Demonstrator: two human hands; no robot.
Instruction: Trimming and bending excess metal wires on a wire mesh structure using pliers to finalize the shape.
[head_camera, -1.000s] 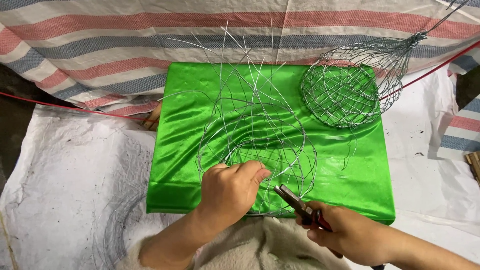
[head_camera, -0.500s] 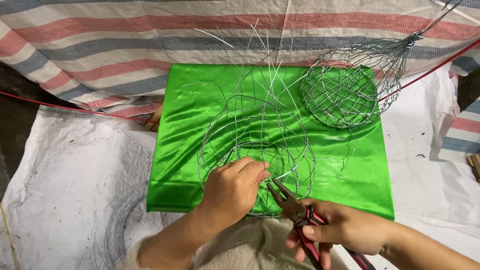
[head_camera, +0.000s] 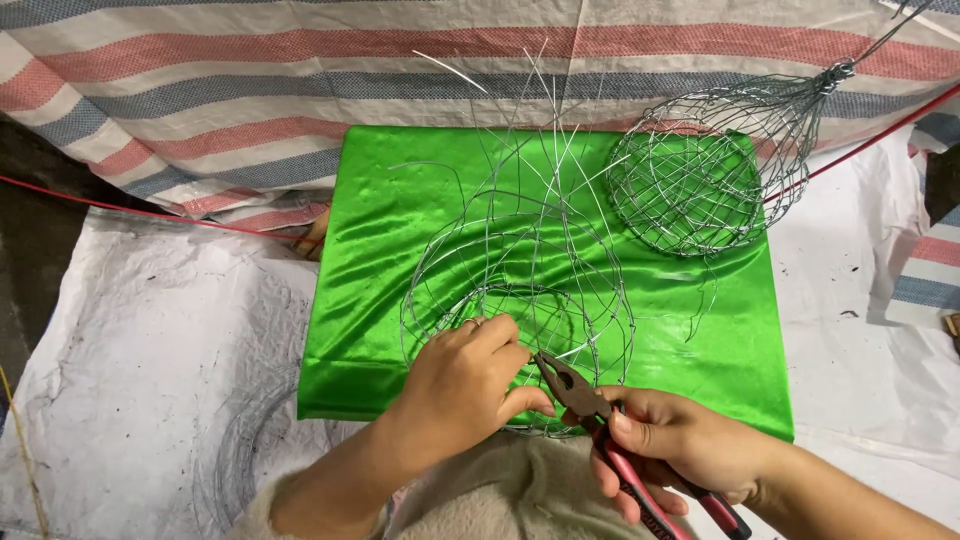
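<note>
On the shiny green satin cloth (head_camera: 400, 250), my left hand (head_camera: 465, 385) pinches the half-woven silver wire basket frame (head_camera: 520, 290), steadying it; my right hand (head_camera: 680, 450) grips red-handled pliers (head_camera: 600, 420), jaws at the rim. Finished wire cage (head_camera: 700, 175) sits behind.

Makeshift craft workspace, looks floor-level: I work on a green satin cloth (head_camera: 400, 250) over white woven plastic sheeting (head_camera: 150, 330), a striped tarp (head_camera: 250, 80) behind, a finished wire basket (head_camera: 700, 180) beside, pliers (head_camera: 610, 430) in use.
</note>
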